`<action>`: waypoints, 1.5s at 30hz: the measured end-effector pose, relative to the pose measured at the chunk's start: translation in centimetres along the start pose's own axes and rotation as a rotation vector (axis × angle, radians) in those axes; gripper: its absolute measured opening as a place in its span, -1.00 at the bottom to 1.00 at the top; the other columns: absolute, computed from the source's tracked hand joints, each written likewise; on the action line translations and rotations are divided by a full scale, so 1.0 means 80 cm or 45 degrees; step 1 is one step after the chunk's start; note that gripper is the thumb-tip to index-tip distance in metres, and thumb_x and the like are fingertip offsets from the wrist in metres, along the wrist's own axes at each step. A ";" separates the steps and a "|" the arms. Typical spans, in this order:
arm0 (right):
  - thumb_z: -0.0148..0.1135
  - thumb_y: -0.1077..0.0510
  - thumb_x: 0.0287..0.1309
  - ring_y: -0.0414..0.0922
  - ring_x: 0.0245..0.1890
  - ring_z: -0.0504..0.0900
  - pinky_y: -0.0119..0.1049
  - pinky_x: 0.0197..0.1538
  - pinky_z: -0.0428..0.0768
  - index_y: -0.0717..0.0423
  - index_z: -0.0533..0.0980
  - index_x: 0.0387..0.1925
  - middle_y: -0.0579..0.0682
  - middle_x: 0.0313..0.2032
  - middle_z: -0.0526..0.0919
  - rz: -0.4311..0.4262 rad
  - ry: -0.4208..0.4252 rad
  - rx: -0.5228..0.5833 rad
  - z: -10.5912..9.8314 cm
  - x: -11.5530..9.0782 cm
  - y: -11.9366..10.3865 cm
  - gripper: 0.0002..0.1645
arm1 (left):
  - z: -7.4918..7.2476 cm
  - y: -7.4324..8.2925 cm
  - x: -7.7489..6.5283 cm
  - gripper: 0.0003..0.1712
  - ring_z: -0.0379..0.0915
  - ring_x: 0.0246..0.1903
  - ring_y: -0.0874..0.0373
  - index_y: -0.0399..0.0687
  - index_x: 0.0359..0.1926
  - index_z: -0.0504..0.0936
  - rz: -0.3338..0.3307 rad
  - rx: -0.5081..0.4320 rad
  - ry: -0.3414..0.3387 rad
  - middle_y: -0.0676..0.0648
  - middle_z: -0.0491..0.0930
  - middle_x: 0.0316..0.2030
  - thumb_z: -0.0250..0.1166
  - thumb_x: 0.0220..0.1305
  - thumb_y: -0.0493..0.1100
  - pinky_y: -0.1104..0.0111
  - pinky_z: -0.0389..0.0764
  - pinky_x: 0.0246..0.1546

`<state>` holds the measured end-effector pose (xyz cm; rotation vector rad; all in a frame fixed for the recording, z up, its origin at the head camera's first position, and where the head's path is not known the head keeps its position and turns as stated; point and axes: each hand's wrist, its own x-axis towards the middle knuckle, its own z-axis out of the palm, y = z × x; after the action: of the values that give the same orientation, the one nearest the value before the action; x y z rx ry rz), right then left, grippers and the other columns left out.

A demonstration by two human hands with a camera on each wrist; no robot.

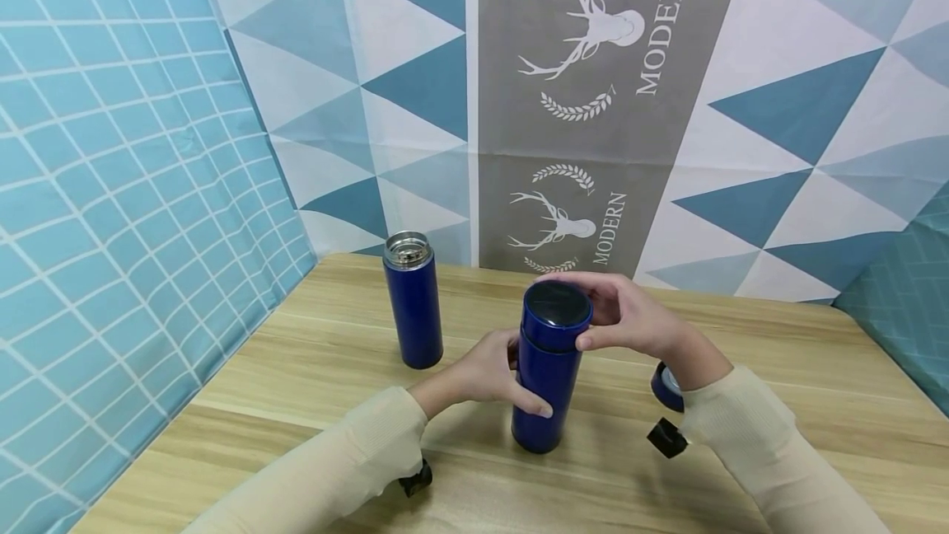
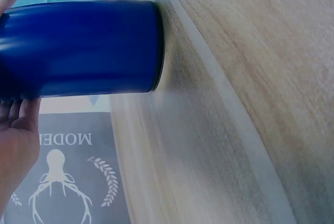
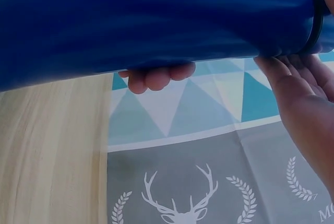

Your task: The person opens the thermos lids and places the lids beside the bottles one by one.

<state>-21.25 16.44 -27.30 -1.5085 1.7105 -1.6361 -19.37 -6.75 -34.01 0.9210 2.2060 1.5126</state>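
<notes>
In the head view a blue vacuum flask (image 1: pixel 544 394) with a dark-topped lid (image 1: pixel 558 303) stands nearly upright between my hands. My left hand (image 1: pixel 489 373) grips its body, thumb across the near side. Higher up, my right hand (image 1: pixel 626 316) holds the lid, with the thumb on the near side and the fingers round the back. The smooth flask body (image 2: pixel 83 49) fills much of the left wrist view, its base close to the tabletop; whether they touch I cannot tell. Left fingertips (image 3: pixel 156 79) show beneath the flask in the right wrist view.
A second blue flask (image 1: pixel 415 311) stands lidless at the back left, its metal mouth showing. A loose blue lid (image 1: pixel 667 387) lies on the wooden table (image 1: pixel 311 377), partly behind my right wrist. Patterned sheets (image 1: pixel 415 105) hang behind the table.
</notes>
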 end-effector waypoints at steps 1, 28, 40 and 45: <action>0.20 0.40 0.17 -0.11 0.23 0.53 -0.27 0.20 0.57 0.26 0.19 0.37 -0.02 0.28 0.45 0.006 0.002 0.004 0.000 0.000 0.000 -0.26 | 0.000 0.000 0.000 -0.19 0.59 -0.14 0.36 -0.12 0.16 0.47 -0.002 0.003 0.001 -0.15 0.63 0.04 0.56 -0.22 -0.29 0.51 0.59 -0.03; 0.31 0.24 0.14 -0.20 0.22 0.53 -0.28 0.20 0.57 0.08 0.24 0.38 -0.13 0.26 0.49 0.046 -0.085 0.170 -0.013 0.006 0.010 -0.22 | 0.000 0.002 0.001 -0.19 0.59 -0.11 0.33 -0.11 0.17 0.47 -0.022 -0.011 -0.001 -0.14 0.62 0.07 0.56 -0.21 -0.31 0.50 0.59 0.00; 0.29 0.15 0.18 -0.15 0.26 0.50 -0.25 0.26 0.53 0.15 0.20 0.39 -0.05 0.29 0.47 -0.028 -0.186 0.208 -0.018 0.010 0.023 -0.21 | 0.001 0.001 0.000 -0.19 0.59 -0.15 0.36 -0.12 0.16 0.48 -0.030 -0.010 0.010 -0.14 0.63 0.04 0.57 -0.23 -0.31 0.50 0.60 -0.03; 0.28 0.13 0.19 -0.15 0.28 0.48 -0.25 0.27 0.52 0.13 0.19 0.40 -0.06 0.30 0.45 -0.037 -0.207 0.218 -0.020 0.012 0.025 -0.20 | 0.000 0.000 0.000 -0.19 0.59 -0.15 0.36 -0.13 0.16 0.47 -0.016 -0.002 0.003 -0.15 0.63 0.04 0.56 -0.22 -0.31 0.51 0.60 -0.03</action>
<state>-23.79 15.98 -28.21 -1.5437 1.4324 -1.5820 -19.38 -6.71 -33.97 0.9032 2.2077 1.5106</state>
